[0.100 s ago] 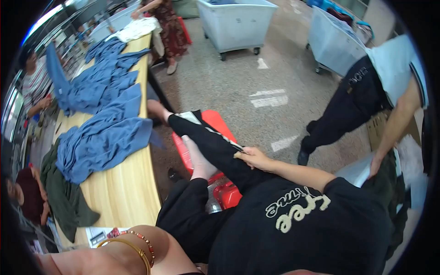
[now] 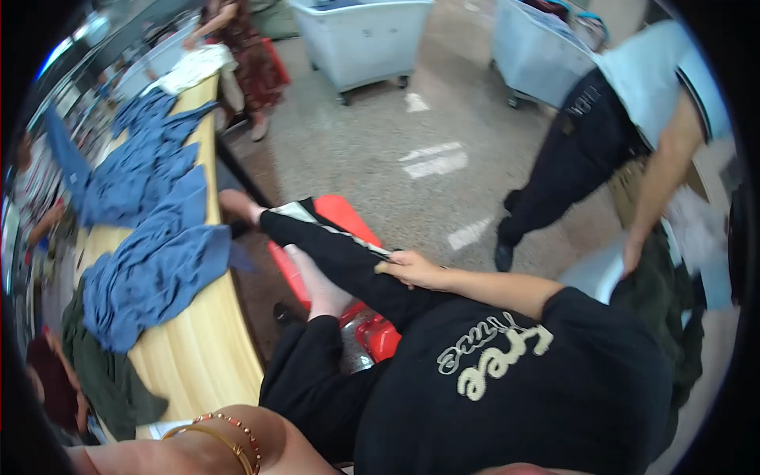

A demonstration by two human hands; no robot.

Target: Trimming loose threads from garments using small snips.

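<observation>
My right hand (image 2: 413, 269) is closed at the knee of my black trousers (image 2: 340, 249), its thumb and fingers pinching the cloth beside the white side stripe. That leg is stretched out over a red plastic stool (image 2: 339, 212), and my other foot (image 2: 321, 289) is drawn up beside it. At the lower left my left arm is bent close to the camera, with a gold bangle and a beaded bracelet (image 2: 237, 431) on it. Only part of my left hand or wrist (image 2: 119, 459) shows at the lower edge; its fingers are out of the picture.
On the left, a wooden table (image 2: 194, 372) bears blue garments (image 2: 154, 285) and a dark green one (image 2: 103, 372). People stand along its far side. White wheeled bins (image 2: 360, 47) stand at the back. At right, a person in a light blue shirt (image 2: 653, 79) bends over a bin with dark clothes.
The whole view has shifted, so the table, bins and people sit further left in the picture. My right hand keeps its hold at the knee.
</observation>
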